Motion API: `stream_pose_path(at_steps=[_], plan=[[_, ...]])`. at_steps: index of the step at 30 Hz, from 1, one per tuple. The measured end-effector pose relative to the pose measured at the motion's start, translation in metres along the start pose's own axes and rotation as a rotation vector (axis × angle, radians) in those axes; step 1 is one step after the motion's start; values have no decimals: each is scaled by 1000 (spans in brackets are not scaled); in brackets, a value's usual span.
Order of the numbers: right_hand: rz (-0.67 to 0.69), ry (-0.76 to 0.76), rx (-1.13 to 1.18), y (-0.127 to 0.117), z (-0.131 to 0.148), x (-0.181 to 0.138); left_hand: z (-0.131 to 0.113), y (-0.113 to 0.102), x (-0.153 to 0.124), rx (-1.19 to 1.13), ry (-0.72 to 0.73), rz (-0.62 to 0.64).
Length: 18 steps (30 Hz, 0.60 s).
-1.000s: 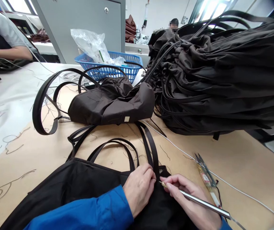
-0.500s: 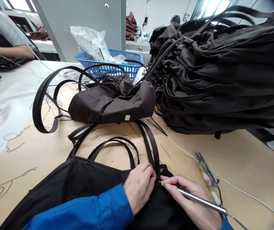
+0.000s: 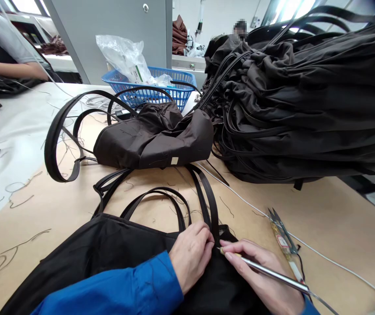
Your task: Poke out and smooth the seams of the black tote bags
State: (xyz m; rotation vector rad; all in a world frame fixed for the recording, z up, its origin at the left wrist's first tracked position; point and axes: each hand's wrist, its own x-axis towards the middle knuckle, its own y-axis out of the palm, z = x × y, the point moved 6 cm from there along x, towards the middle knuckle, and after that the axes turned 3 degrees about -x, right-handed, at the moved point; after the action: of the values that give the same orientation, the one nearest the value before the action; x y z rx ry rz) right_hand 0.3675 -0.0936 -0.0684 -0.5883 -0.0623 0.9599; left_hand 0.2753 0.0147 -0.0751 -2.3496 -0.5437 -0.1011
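Note:
A black bag with thin black straps lies on the tan table in front of me. My left hand rests on the bag's top edge, fingers curled and pinching the fabric beside a strap. My right hand grips a thin metal tool like a pen. The tool's tip touches the fabric right next to my left fingertips.
Thread snips lie right of my hands beside a white cord. A brown bag sits behind, a tall pile of dark bags at the right, a blue basket farther back. Another person's arm rests at the far left.
My hands stay almost still; the tool tip and my right fingers have crept slightly toward the strap. The view has shifted a little.

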Motion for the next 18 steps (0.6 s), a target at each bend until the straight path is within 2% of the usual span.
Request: stream_pose_path(at_steps=[8,18], plan=[[-9,-2,2,0,-1,0,1,2,-3,-10,1,17],[-5,15,-7,0,0,0,3,4,-4,-11,22,-23]])
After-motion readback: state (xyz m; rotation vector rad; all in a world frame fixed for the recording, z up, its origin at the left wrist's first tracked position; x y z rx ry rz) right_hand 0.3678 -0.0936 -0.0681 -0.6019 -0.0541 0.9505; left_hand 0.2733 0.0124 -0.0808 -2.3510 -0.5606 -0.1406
